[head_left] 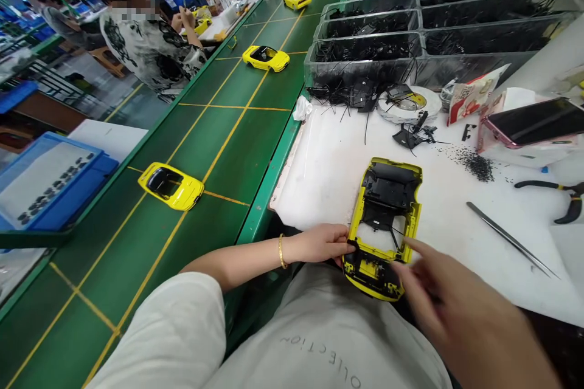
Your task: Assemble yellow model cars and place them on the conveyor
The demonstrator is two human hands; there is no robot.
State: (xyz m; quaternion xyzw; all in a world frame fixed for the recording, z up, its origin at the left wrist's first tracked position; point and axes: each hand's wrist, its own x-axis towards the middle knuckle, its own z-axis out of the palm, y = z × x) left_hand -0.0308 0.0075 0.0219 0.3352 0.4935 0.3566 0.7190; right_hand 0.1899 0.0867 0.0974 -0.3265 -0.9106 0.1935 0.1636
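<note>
A yellow toy car body lies with its inside facing up at the table's near edge, black parts and thin wires showing within it. My left hand grips its left side, thumb on the rim and fingers partly beneath. Over the right rim is my right hand, blurred by motion, with its index finger and thumb at the body's edge; whether it pinches anything I cannot make out. Black wired parts and a pile of tiny black pieces lie beyond the car body.
Clear divided bins of black wired parts stand at the back. Tweezers, pliers and a phone lie rightward. On the left, a green conveyor carries several yellow cars; a person sits across it.
</note>
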